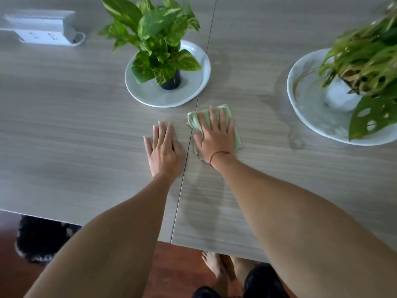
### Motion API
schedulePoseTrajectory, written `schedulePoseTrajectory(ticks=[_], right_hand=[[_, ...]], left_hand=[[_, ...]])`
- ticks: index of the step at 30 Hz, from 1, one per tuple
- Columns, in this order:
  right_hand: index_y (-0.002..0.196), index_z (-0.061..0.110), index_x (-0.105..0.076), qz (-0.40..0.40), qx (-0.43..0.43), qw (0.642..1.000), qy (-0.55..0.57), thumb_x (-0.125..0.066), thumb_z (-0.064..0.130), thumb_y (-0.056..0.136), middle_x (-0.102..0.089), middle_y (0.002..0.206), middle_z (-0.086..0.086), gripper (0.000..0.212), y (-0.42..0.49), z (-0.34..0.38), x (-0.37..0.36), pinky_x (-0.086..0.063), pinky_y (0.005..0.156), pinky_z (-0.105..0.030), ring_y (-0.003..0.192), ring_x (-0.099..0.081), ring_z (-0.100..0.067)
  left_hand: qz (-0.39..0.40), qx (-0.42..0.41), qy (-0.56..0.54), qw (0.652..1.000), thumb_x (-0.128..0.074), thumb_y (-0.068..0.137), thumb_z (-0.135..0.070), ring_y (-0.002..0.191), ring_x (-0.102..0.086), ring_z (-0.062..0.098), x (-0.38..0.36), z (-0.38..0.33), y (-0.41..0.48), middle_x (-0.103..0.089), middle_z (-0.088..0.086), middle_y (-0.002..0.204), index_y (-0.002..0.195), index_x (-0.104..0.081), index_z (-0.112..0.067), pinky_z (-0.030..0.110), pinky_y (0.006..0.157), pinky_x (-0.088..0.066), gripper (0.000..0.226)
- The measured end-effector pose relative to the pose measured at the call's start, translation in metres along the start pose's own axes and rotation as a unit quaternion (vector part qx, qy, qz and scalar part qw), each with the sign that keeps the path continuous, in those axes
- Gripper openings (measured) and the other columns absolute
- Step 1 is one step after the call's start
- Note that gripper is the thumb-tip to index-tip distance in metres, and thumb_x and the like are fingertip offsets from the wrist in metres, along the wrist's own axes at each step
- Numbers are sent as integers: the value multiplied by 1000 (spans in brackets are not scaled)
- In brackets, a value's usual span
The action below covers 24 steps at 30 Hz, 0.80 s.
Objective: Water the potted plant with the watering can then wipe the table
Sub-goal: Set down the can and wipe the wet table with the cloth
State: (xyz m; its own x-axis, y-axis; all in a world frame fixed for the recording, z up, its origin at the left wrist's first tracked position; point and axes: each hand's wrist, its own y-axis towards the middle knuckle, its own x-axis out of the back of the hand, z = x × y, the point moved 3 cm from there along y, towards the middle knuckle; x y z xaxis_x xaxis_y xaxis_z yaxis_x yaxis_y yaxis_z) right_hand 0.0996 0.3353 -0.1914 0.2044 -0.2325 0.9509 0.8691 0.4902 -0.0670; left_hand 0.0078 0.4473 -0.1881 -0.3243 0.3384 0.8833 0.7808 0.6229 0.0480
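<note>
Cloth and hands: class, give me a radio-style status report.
Right hand flat on cloth, pressing it to table. Left hand flat on bare table, empty. Damp streaks right of the cloth. Plant on plate just beyond.

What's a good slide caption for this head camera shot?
Right hand presses a folded green cloth flat on the grey table near a potted plant; left hand rests flat alongside.

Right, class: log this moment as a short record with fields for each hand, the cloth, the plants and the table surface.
left hand: flat on the table, holding nothing
right hand: palm pressed on the cloth
cloth: folded, pale green, just right of the table seam
near plant: dark pot on a white plate
right plant: on a larger white plate
table: grey wood grain, damp streaks near the cloth
</note>
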Motion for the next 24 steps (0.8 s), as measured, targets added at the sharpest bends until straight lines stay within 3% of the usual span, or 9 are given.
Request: schedulePoseTrajectory(ticks=[3, 6, 9, 12, 15, 19, 21, 24], right_hand=[[147, 34, -17, 32, 70, 997, -23, -19, 46, 93, -4, 160, 2, 56, -34, 3, -3, 4, 119, -48, 147, 4, -25], [147, 35, -19, 32, 94, 995, -24, -4, 51, 80, -6, 160, 4, 70, -47, -21, 6, 2, 119, -45, 148, 1, -23], [146, 34, -21, 2, 9, 1000, -16, -7, 50, 79, -7, 160, 1, 70, -27, -23, 9, 0, 119, -50, 147, 0, -27], [146, 30, -21, -8, -55, 998, -11, -26, 42, 90, -4, 160, -5, 57, -4, 8, -2, 3, 119, -53, 147, 3, -32], [146, 29, -23, 16, 4, 1000, 2, -33, 42, 93, -3, 160, -5, 56, 1, 45, -16, 5, 119, -53, 147, 4, -32], [145, 31, -26, 47, 143, 989, -14, -10, 50, 84, -13, 159, 0, 66, -42, 65, -19, 0, 119, -50, 147, -3, -27], [146, 33, -25, 62, 184, 981, -17, -9, 50, 83, -14, 159, 3, 67, -54, 44, -14, -4, 120, -48, 148, -4, -24], [145, 36, -24, 29, 110, 993, -20, -18, 48, 87, -13, 159, 3, 59, -33, 8, -1, -6, 120, -48, 148, -5, -23]], left_hand=[[8, 31, -37, 999, -30, 103, -28, 150, -5, 19, 13, 9, -4, -19, 5, 160, 151, -29, -22, 44, 119, 6, 49], [5, 82, 24, 996, -30, 103, -31, 150, -4, 20, 28, 33, -8, -18, 6, 161, 151, -29, -23, 49, 119, 4, 49], [17, 89, 71, 993, -26, 102, -38, 150, -2, 21, 31, 49, -9, -13, 1, 162, 152, -23, -31, 48, 120, 3, 51], [-9, 86, 64, 994, -24, 101, -39, 150, -3, 18, 27, 52, -11, -14, -3, 162, 152, -24, -34, 42, 121, 1, 51], [-19, 81, 53, 995, -26, 101, -35, 150, -4, 17, 27, 52, -10, -16, -4, 161, 151, -26, -34, 38, 122, 1, 50], [19, 71, 25, 997, -31, 102, -28, 150, -4, 18, 32, 58, -7, -14, -1, 162, 151, -29, -31, 39, 121, 1, 49], [35, 63, 20, 997, -31, 102, -27, 150, -3, 20, 34, 60, -7, -13, 1, 162, 151, -29, -29, 40, 121, 1, 49], [12, 61, 35, 997, -27, 103, -31, 150, -3, 19, 34, 57, -11, -13, 1, 162, 152, -27, -31, 40, 122, 1, 49]])
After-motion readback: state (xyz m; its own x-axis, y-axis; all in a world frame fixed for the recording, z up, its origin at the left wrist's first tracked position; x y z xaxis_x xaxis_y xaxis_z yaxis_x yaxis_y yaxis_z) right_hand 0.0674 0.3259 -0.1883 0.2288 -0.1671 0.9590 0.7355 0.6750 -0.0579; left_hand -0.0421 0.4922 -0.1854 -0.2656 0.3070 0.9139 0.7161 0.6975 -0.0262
